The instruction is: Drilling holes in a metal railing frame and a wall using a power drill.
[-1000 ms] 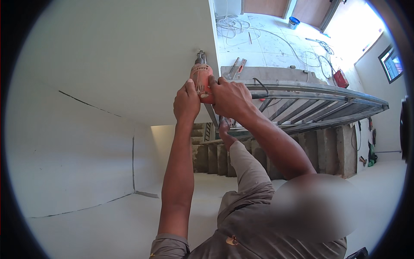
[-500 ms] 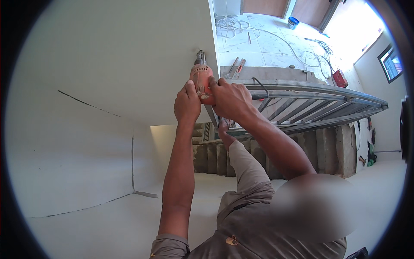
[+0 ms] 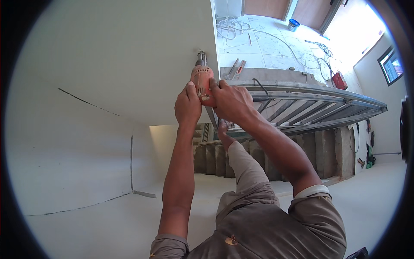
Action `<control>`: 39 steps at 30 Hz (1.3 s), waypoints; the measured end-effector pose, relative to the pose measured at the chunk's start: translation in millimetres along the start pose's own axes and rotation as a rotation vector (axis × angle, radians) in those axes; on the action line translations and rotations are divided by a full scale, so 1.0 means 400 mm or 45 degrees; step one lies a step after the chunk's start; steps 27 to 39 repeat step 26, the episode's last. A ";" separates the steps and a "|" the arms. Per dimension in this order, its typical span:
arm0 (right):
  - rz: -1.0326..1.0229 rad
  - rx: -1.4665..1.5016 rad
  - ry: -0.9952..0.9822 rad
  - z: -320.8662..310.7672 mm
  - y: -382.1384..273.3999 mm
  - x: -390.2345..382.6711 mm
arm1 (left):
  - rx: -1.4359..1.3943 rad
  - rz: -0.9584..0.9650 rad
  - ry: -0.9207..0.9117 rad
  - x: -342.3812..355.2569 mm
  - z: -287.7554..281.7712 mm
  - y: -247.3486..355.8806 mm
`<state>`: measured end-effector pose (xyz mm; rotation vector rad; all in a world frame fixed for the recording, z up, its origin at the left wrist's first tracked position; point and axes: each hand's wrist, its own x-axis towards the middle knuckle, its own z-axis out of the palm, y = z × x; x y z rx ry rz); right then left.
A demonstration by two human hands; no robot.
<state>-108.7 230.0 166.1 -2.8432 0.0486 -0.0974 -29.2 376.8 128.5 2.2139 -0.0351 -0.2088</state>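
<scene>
An orange-red electric drill [image 3: 201, 77] points away from me, its nose end against the pale wall [image 3: 129, 56] near the wall's right edge. A small rough spot shows on the wall at its tip; the bit itself is hard to make out. My left hand [image 3: 188, 103] is closed against the left side of the drill's body. From the right, my right hand [image 3: 234, 101] grips the back of the drill, thumb and fingers round it. A dark sleeve and cord [image 3: 261, 98] run out to the right behind that hand.
A metal railing [image 3: 319, 88] crosses to the right, above concrete stairs [image 3: 258, 157]. On the tiled floor beyond lie trowels [image 3: 240, 68], loose cables [image 3: 233, 28], a blue bucket [image 3: 293, 24] and a red box [image 3: 339, 80]. My bare foot [image 3: 223, 125] is by the railing's base.
Both hands and the drill hold nearly the same place, with the drill's tip still at the wall. The view has shifted very slightly, and my right sleeve now shows.
</scene>
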 end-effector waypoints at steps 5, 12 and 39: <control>-0.107 0.014 0.073 -0.030 -0.036 -0.205 | -0.313 0.380 0.282 -0.264 -0.022 -0.020; -0.190 0.177 0.249 -0.026 -0.031 -0.412 | -0.277 0.378 0.154 -0.462 -0.034 -0.031; 0.416 0.995 0.788 -0.119 0.215 -0.629 | 0.198 0.920 -0.089 -0.203 0.225 0.055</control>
